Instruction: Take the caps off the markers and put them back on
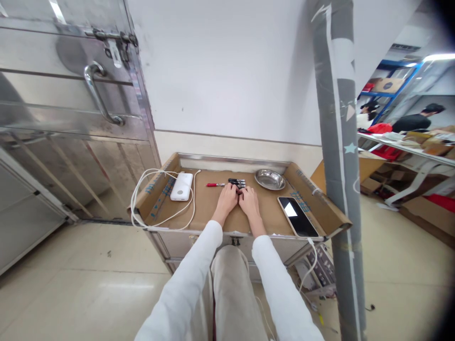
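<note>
My left hand [228,196] and my right hand [248,200] are side by side near the middle of the cardboard-lined table [206,208]. The fingers of both are curled inward and almost meet. Whatever they pinch is hidden and too small to name. Just beyond the fingertips lie several black pens [236,181], close together and partly covered by the hands. A red pen [214,184] rests to the left of them. Farther right stands a shallow round metal bowl [270,180].
On the left sits a white power bank [182,186] with a looped white cable [133,199]. A phone [297,217] lies at the right front, a cable at its lower end. Cardboard flaps edge the table. A tall grey wrapped pole [339,142] rises at right; two people are beyond.
</note>
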Motion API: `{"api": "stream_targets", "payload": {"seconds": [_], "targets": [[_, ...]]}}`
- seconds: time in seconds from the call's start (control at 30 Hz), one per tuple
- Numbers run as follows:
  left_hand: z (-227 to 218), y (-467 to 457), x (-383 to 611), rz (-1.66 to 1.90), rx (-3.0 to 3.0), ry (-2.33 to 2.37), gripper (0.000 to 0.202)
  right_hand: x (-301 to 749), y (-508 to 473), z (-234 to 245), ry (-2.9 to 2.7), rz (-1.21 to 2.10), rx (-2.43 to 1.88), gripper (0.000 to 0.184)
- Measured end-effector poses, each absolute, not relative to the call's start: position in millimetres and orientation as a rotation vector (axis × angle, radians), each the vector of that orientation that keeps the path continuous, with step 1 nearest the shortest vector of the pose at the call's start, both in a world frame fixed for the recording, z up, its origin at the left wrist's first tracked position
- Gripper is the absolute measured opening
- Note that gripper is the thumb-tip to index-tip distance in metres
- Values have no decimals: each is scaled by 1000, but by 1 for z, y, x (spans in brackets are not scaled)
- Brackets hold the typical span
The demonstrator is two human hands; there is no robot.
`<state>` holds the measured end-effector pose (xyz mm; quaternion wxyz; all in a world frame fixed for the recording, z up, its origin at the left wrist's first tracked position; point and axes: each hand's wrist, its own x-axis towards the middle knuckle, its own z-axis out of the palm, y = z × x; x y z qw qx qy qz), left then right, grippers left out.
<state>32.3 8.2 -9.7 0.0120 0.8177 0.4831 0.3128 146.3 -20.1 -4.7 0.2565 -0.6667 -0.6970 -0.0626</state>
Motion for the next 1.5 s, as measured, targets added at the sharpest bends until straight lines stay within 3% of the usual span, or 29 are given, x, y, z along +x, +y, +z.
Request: {"api": "stream_targets", "payload": {"seconds": [0.67, 1.5], "targets": [[-4, 1, 31, 832, 2543, 1628, 10, 144, -19, -10, -1708, -311, -1926, 14], [-3, 2, 29, 845, 2531, 1546, 8, 145, -19, -14, -1715, -336, -1945, 14]]}}
